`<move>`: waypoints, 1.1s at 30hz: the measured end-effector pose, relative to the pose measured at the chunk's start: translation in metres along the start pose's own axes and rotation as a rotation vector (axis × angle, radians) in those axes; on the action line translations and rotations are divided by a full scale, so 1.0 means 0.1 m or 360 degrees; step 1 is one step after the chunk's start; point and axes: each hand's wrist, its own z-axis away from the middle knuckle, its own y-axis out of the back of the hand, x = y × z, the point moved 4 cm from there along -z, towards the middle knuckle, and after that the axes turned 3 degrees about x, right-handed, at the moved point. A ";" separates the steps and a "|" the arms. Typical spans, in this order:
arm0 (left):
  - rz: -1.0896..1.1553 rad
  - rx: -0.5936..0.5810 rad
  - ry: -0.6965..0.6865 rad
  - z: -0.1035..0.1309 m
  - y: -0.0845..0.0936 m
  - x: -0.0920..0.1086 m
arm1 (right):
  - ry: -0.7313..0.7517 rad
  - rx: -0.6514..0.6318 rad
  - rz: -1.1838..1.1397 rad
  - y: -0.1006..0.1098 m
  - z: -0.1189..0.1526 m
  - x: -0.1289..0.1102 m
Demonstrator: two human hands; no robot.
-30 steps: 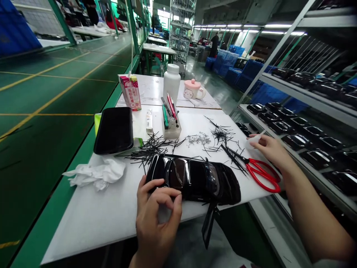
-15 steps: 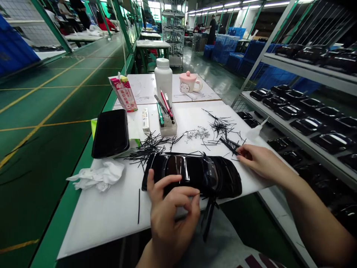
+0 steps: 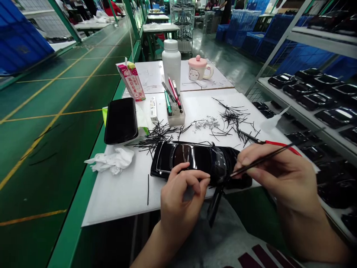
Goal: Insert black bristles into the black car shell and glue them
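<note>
Black model car (image 3: 201, 158) lay crosswise at the near edge of the white table (image 3: 119, 201), roof up. From where I stood, I saw the left hand (image 3: 181, 193) come over its near side, thumb and forefinger pinched together; I couldn't tell whether anything was between them. The right hand (image 3: 287, 176) gripped a thin dark tool (image 3: 260, 160), its tip pointing left over the car's right end.

Black strips lay loose in a left heap (image 3: 158, 137) just beyond the car and a right heap (image 3: 233, 118) farther right, with tiny grey bits (image 3: 208, 123) scattered between. One single strip (image 3: 148, 190) lay near the left end of the car. Red-handled scissors (image 3: 281, 144) sat partly hidden behind the right hand.

Over on the left were a crumpled tissue (image 3: 114, 160) and a black-screened device (image 3: 121, 121). A clear holder (image 3: 176, 119) with pen-like tools stood mid-table, and at the far end stood a white bottle (image 3: 171, 65) and a pink-lidded mug (image 3: 198, 70). More glossy black car bodies filled the rack (image 3: 295, 93) on the right.
</note>
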 end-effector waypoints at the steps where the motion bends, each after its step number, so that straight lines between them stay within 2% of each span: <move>1: 0.0002 -0.0003 0.0009 0.00 0.00 0.00 | 0.0017 0.0007 0.0011 -0.02 0.00 0.02; 21: 0.0034 -0.0005 0.0039 0.03 0.01 0.00 | 0.0003 -0.0033 0.0157 -0.05 0.01 0.07; 26: 0.0029 -0.0056 -0.0006 0.03 0.03 0.01 | -0.0021 -0.0036 0.0153 -0.04 0.01 0.07; 30: -0.0287 -0.0072 -0.0165 0.03 0.14 0.00 | -0.0045 -0.0224 0.0164 -0.01 0.02 0.15; 33: -0.0582 -0.0043 -0.0101 0.04 0.18 -0.05 | -0.0045 -0.0434 0.0191 -0.01 0.03 0.25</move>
